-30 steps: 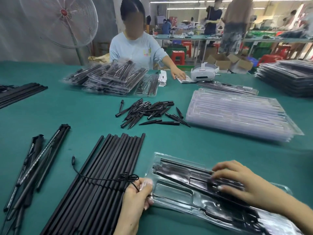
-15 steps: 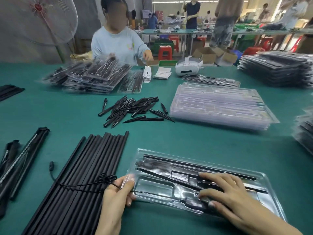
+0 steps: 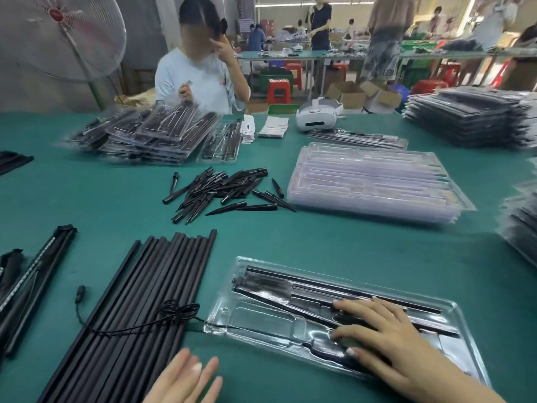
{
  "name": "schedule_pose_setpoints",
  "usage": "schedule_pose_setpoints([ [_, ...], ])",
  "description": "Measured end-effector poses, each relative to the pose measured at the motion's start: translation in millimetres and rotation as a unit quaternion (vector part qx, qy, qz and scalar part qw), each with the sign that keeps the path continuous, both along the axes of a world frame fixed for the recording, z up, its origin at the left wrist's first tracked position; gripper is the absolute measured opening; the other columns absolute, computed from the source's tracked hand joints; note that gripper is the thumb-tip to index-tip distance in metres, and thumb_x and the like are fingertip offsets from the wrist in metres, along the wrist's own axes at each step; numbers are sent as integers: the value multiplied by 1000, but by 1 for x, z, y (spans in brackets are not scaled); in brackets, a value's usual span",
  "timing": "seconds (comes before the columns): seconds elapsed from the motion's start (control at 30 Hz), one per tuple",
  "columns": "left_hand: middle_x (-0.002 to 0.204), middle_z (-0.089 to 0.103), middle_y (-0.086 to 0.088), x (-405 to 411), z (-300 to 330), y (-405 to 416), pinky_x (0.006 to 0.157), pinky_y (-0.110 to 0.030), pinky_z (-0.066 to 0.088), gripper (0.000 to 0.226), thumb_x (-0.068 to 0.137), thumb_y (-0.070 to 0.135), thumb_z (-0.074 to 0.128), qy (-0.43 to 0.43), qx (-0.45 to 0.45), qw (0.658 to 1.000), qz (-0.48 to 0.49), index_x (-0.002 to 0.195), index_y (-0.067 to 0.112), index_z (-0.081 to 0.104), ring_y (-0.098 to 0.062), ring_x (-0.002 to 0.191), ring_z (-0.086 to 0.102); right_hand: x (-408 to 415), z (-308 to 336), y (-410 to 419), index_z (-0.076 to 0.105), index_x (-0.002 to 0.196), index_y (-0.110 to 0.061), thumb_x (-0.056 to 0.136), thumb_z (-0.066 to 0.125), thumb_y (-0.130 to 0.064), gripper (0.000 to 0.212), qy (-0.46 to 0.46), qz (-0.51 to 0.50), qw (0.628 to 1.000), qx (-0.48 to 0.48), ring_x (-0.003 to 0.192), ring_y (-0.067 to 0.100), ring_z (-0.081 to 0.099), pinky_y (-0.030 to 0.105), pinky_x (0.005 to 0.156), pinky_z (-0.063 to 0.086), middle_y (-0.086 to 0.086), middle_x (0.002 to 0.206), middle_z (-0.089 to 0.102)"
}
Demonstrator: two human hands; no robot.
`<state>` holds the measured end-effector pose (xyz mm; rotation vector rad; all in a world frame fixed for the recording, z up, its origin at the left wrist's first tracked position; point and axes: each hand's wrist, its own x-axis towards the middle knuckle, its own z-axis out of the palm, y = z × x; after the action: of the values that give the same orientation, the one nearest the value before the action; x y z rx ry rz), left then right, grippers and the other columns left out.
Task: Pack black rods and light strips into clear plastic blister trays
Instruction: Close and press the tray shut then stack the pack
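Glossy clear plastic blister tray [image 3: 232, 318] near right, catching glare. Matt black rods [image 3: 139, 309] lie near left, smooth-sided. The table [image 3: 348, 242] is covered in matt green cloth. Far right, a frosted, translucent stack of empty trays [image 3: 372, 181]; a smooth white plastic headset [image 3: 318, 117] lies beyond.

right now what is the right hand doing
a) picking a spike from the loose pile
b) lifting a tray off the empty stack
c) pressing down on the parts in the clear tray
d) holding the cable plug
c: the right hand lies with spread fingers on the black parts in the clear tray, far from the spike pile and the empty stack.
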<state>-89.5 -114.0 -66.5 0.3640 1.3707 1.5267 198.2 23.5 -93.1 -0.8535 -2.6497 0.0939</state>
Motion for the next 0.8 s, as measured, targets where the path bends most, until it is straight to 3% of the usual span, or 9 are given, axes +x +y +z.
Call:
schedule_pose_setpoints([
  [0.03, 109, 56, -27, 12, -15, -11, 63, -36, 60, 44, 99, -13, 18, 29, 52, 996, -64, 81, -15, 58, -31, 70, 71, 0, 3, 2, 61, 108, -45, 94, 42, -49, 24, 35, -12, 999, -37, 120, -4, 43, 32, 98, 32, -19, 132, 54],
  [0.07, 98, 58, -20, 21, -11, -13, 51, -25, 56, 39, 92, -24, 32, 67, 25, 997, 3, 82, 1, 61, -17, 56, 70, -1, 7, 4, 60, 111, -47, 90, 52, -49, 23, 70, -35, 994, -81, 123, -3, 43, 37, 100, 33, -21, 132, 52],
  [0.13, 95, 67, -8, 41, 7, -5, 61, -14, 53, 33, 83, -11, 57, 269, 74, 960, 11, 84, 20, 68, -9, 70, 69, -9, 19, 16, 48, 119, -54, 78, 63, -52, 44, 93, -94, 982, -132, 131, 7, 39, 47, 105, 32, -19, 137, 46],
  [0.23, 91, 69, 19, 59, 6, 17, 78, -9, 44, 35, 68, 10, 64, 585, 159, 785, -126, 89, 37, 72, 4, 89, 59, -25, 36, 35, 12, 131, -65, 69, 63, -72, 80, -89, -155, 962, -204, 144, 11, 5, 48, 115, 11, -14, 153, 14],
  [0.3, 91, 70, 17, 66, 4, 32, 78, -16, 48, 35, 59, 13, 77, 689, 187, 672, -196, 91, 26, 75, 1, 89, 61, -31, 37, 44, 1, 139, -60, 68, 64, -73, 96, -176, -149, 944, -238, 144, 10, -5, 52, 115, 3, -11, 157, 0],
  [0.33, 91, 71, 16, 70, 1, 37, 74, -17, 51, 37, 52, 15, 84, 702, 195, 647, -226, 87, 24, 77, -2, 87, 65, -34, 35, 47, -2, 142, -58, 68, 64, -72, 100, -193, -146, 937, -252, 144, 11, -7, 54, 115, 2, -9, 158, -3],
  [0.43, 84, 72, 18, 81, -15, 40, 66, -17, 56, 25, 61, 18, 61, 722, 197, 613, -255, 76, 28, 78, -3, 78, 70, -38, 27, 50, -4, 143, -56, 69, 66, -70, 103, -209, -137, 924, -290, 145, 15, -6, 57, 114, 0, -5, 159, -4],
  [0.5, 83, 73, 17, 83, -27, 39, 67, -20, 57, 43, 63, 18, 39, 727, 175, 602, -279, 76, 27, 79, -4, 78, 71, -37, 26, 51, -5, 142, -56, 68, 66, -71, 104, -209, -132, 922, -296, 145, 16, -5, 57, 113, -1, -7, 158, -5],
  [0.8, 86, 73, 14, 87, -35, 34, 84, -24, 46, 45, 59, 18, 40, 779, 157, 563, -230, 80, 25, 79, -7, 84, 71, -36, 17, 42, -6, 142, -57, 70, 62, -73, 100, -186, -151, 932, -271, 145, 13, -4, 51, 115, -5, -10, 158, -6],
])
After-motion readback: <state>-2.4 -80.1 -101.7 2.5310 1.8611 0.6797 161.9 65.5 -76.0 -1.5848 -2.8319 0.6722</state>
